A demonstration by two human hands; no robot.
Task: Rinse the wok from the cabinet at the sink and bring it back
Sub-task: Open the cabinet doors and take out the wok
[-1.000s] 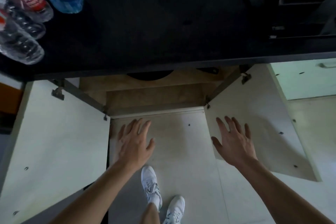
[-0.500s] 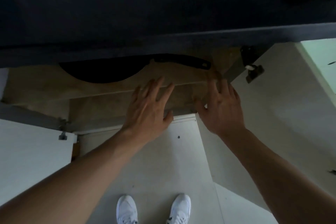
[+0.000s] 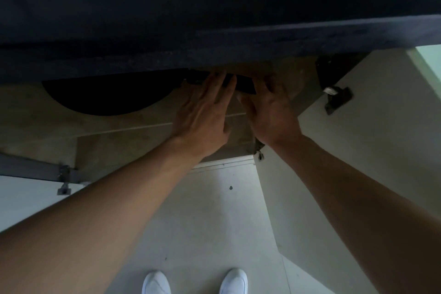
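A black wok (image 3: 107,95) lies on the wooden shelf (image 3: 59,126) inside the open cabinet, its far half hidden under the dark countertop (image 3: 214,31). Its black handle (image 3: 245,85) points right. My left hand (image 3: 202,117) reaches in with fingers stretched flat over the handle near the wok's rim. My right hand (image 3: 274,112) is at the handle's outer end, thumb just below it and fingers spread past it. Neither hand is closed around the handle.
The right cabinet door (image 3: 370,150) stands open beside my right arm, with its dark hinge (image 3: 336,98) close to that hand. The left door (image 3: 23,198) is open too. My white shoes (image 3: 156,283) stand on the pale floor below.
I have leaned lower and closer to the cabinet. Both hands have moved forward from in front of the shelf's edge up to the wok's handle, and closer together.
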